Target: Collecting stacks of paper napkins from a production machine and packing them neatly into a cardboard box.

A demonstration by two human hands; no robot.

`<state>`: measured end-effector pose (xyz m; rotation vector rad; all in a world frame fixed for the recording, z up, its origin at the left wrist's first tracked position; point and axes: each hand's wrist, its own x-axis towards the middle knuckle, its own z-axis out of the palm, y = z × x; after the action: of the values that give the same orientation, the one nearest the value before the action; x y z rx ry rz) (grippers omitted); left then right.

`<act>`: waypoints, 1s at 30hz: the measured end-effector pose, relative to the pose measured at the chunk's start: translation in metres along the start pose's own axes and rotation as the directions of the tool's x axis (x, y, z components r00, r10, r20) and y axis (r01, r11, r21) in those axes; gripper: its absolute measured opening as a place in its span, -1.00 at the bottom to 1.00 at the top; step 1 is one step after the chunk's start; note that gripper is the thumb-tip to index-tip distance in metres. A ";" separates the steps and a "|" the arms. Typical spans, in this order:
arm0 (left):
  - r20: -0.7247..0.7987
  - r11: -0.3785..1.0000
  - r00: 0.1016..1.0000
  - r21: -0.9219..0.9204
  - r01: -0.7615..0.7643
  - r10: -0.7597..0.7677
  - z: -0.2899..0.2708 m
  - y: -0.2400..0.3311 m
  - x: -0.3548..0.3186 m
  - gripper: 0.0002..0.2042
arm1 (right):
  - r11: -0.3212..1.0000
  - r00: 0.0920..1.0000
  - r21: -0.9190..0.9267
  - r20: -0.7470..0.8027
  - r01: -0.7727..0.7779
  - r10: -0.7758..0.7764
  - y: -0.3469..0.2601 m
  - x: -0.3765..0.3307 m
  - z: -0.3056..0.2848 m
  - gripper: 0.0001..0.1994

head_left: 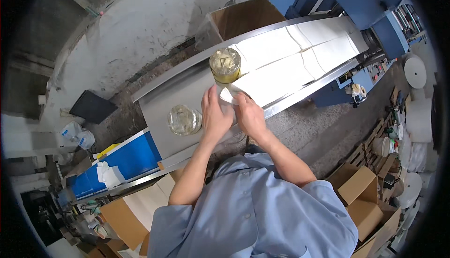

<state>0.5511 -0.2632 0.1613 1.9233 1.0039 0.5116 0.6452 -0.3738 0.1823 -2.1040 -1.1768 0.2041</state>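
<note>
Both hands are near the middle of the long grey surface (pixel 161 103). The left hand (pixel 216 117) has its fingers half bent; the right hand (pixel 251 119) is curled, its fingers at the edge of a small white piece (pixel 228 95) lying between the hands. I cannot tell if either hand grips it. On the far side stands a yellowish round container (pixel 225 64); to the left, a clear round container (pixel 183 120). White sheets (pixel 290 68) spread to the right.
</note>
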 end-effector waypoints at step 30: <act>0.170 0.960 0.953 -0.079 0.267 -0.251 0.014 -0.010 0.022 -0.34 | 0.996 0.971 0.001 0.223 -0.087 0.085 -0.007 -0.026 -0.086 -0.77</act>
<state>0.5689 -0.2497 0.1450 1.6820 1.0853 0.2484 0.6643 -0.4353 0.2457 -2.1670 -1.2091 0.4963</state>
